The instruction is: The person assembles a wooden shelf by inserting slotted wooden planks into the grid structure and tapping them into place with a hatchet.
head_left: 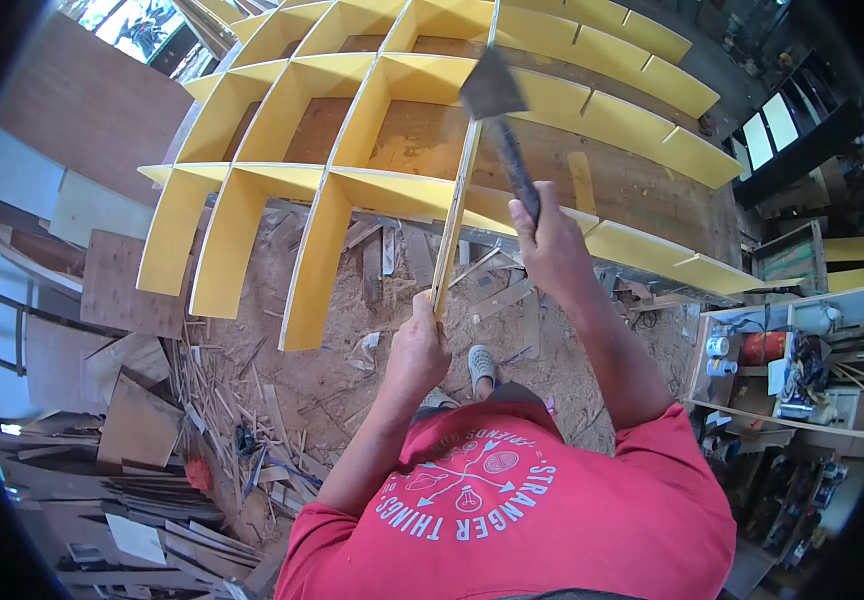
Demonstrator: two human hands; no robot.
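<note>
My right hand [550,240] is closed round the dark handle of a hammer-like tool with a broad, squarish head [492,88]. The head is raised near the top edge of a yellow panel [455,210], slightly blurred; whether it touches cannot be told. My left hand [419,348] is closed on the near end of this panel, which stands on edge and points towards me. The panel crosses other yellow panels in a slotted grid [292,178]. Open slots show along the yellow strips [620,128] at the right.
The grid rests on a brown wooden surface [642,215]. Scrap wood and sawdust cover the floor [352,300] below. Stacked boards [152,525] lie at the lower left. At the right stands an open shelf box [797,420] with cans and tools.
</note>
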